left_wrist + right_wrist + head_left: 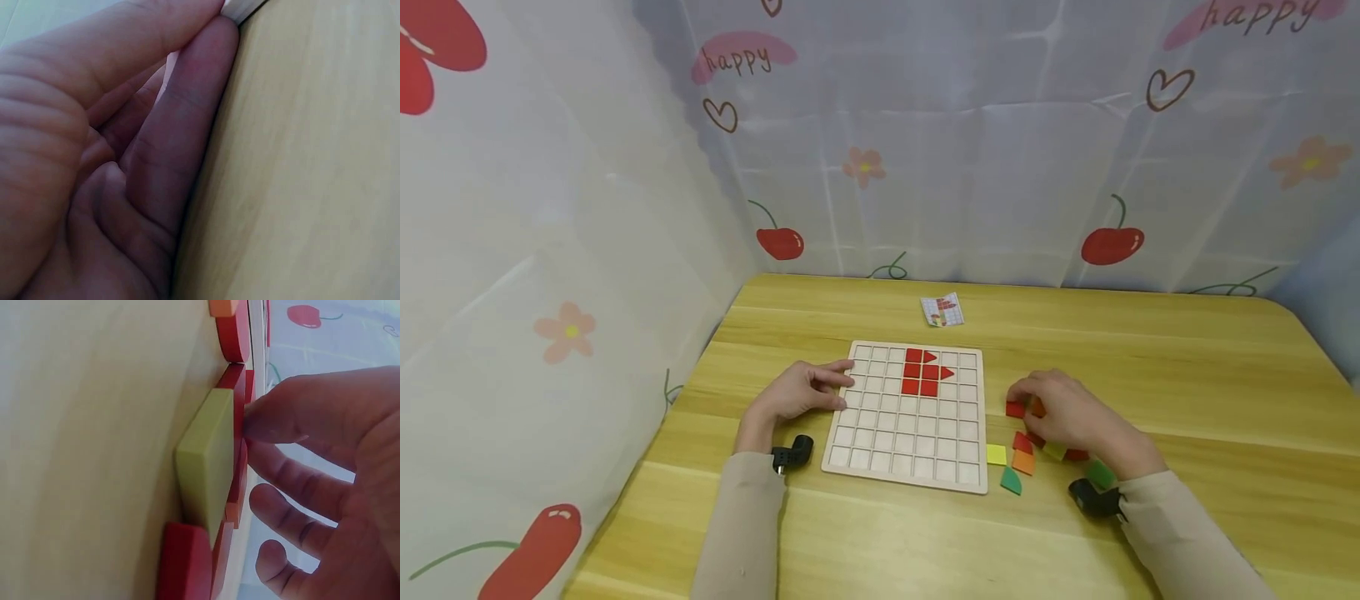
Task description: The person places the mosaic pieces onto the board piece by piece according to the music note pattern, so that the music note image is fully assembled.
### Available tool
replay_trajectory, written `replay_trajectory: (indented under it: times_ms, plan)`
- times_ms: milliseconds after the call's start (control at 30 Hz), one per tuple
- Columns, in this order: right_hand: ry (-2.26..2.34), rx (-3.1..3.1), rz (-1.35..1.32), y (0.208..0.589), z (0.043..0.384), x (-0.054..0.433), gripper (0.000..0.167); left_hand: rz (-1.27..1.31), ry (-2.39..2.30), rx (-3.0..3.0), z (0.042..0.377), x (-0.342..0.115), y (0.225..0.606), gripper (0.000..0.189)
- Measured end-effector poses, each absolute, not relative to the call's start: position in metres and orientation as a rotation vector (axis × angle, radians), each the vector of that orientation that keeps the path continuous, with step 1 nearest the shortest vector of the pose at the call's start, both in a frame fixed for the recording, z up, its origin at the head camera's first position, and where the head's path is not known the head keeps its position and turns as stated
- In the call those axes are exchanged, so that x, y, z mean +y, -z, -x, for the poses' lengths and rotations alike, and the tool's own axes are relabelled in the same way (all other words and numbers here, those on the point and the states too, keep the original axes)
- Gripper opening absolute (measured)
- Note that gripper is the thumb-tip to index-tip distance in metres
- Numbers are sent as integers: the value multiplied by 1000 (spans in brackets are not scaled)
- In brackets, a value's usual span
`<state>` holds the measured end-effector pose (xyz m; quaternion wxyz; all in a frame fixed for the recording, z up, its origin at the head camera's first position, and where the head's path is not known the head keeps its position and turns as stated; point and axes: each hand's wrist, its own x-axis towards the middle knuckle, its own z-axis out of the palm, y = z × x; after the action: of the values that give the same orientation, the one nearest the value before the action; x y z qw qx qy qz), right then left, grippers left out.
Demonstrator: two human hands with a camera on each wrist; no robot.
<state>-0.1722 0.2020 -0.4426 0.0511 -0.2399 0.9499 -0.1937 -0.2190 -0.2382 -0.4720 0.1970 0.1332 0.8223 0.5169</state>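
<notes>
A pale wooden grid board [880, 446] lies on the table, with several red squares [912, 371] and two red triangles [947, 373] in its upper cells. At its left edge rests my left hand [797, 392]; the left wrist view has the fingertips right at the board's edge [240, 9]. My right hand [1067, 412] is over loose tiles right of the board, fingers bent and spread. Its thumb and index finger are at a red tile [1015, 409] and an orange tile [1037, 406]. Close by in the right wrist view is a yellow tile [209, 450].
A small printed picture card [942, 310] lies behind the board. Nearer me are a yellow square [996, 454], an orange tile [1023, 462] and a green quarter-round tile [1011, 481]. Another green tile [1101, 474] sits beside the right wrist. A patterned curtain [955, 167] stands behind the table.
</notes>
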Motion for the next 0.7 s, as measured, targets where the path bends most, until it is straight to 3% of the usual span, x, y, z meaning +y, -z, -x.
replay_trajectory:
  times_ms: [367,700]
  plan:
    - [725,2847,637,434,175,199,34,-373,-1440,2312,220,-239,472,35]
    - [787,2820,569,432,185,186,31,-364,-1421,2317,219,-239,471,35]
